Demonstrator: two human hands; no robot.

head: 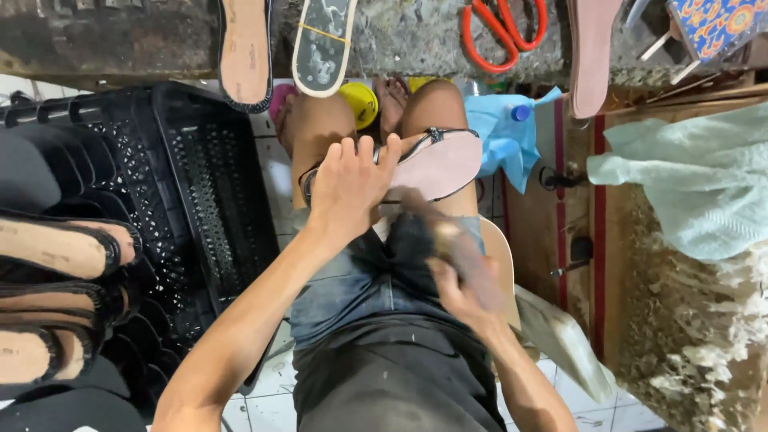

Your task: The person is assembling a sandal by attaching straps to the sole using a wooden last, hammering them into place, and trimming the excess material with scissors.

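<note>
Gripping flat pink sole (pixel 436 166), left hand (pixel 348 186).

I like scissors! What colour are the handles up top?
Orange-red handles on the scissors, seen in the head view.

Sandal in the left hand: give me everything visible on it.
The sandal is a flat, pale pink sole with a thin dark edge and a dark strap with a small metal fitting near the toe. It lies roughly level across the person's bare knees, sole side up. The left hand grips its heel half from above. The right hand, motion-blurred, is just below it; contact is unclear.
</note>
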